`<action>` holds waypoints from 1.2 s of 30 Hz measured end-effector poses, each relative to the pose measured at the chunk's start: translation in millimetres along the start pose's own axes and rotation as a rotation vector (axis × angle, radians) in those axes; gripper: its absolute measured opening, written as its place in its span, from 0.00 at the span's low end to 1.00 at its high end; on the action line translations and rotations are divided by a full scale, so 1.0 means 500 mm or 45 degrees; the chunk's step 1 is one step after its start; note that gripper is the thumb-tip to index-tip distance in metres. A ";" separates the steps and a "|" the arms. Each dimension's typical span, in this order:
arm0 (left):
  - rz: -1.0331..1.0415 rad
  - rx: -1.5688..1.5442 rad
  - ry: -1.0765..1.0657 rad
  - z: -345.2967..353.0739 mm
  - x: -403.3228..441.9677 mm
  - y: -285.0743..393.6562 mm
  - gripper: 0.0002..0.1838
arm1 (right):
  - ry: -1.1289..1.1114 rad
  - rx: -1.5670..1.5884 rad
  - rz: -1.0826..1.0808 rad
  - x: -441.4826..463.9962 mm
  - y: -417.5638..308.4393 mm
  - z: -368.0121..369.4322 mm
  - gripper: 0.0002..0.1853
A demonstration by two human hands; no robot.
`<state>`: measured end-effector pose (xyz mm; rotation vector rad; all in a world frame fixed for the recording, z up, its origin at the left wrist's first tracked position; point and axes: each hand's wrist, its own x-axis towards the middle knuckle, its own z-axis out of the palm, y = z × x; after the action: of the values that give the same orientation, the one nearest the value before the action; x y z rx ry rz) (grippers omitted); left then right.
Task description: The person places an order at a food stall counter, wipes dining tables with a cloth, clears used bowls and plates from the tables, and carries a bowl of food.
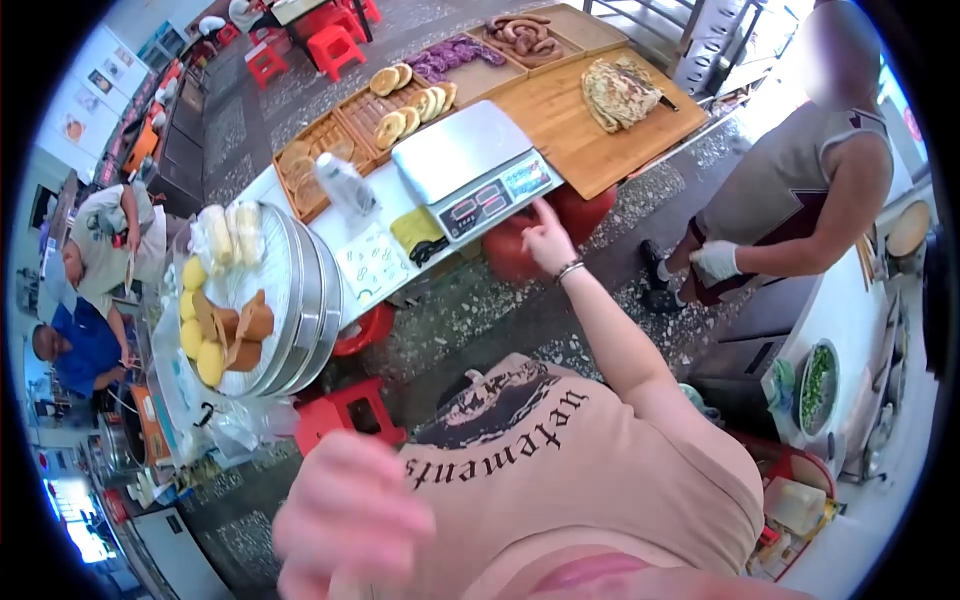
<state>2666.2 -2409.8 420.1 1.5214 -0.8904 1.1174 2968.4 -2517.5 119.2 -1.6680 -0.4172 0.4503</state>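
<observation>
My right hand point(549, 240) reaches out with its index finger stretched and the other fingers curled, holding nothing. Its fingertip is at the front edge of a digital scale point(462, 152), by the button panel; whether it presses is unclear. Nothing lies on the scale's metal plate. My left hand point(350, 515) is raised in front of my shirt, smeared by motion, so its fingers cannot be read. Left of the scale are a yellow-green cloth point(417, 232) and a clear plastic bottle point(345, 183).
Round flatbreads point(405, 122) fill wooden trays behind the scale, near sausages point(522, 38). A cutting board point(540, 105) bears stacked pancakes point(622, 95) and a knife. Steamer tiers point(315, 300) hold buns at left. A gloved person point(800, 190) stands right; red stools point(350, 415) are below.
</observation>
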 end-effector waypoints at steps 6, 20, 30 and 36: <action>-0.053 -0.219 0.071 -0.123 0.005 0.026 0.20 | 0.160 0.079 0.043 0.011 -0.014 0.028 0.37; -0.209 -0.110 0.231 -0.152 0.007 0.003 0.15 | -0.519 -0.544 0.159 -0.201 -0.062 0.103 0.40; -0.488 -0.016 0.175 -0.086 0.004 0.049 0.20 | -0.652 -0.870 0.178 -0.263 0.084 0.001 0.37; -0.965 1.165 -0.266 -0.095 -0.128 -0.077 0.27 | -0.954 -0.892 0.032 -0.150 0.151 0.070 0.33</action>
<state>2672.5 -2354.9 350.9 2.4555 0.1902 0.8033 2887.4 -2536.9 44.1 -2.1315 -1.2106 1.0384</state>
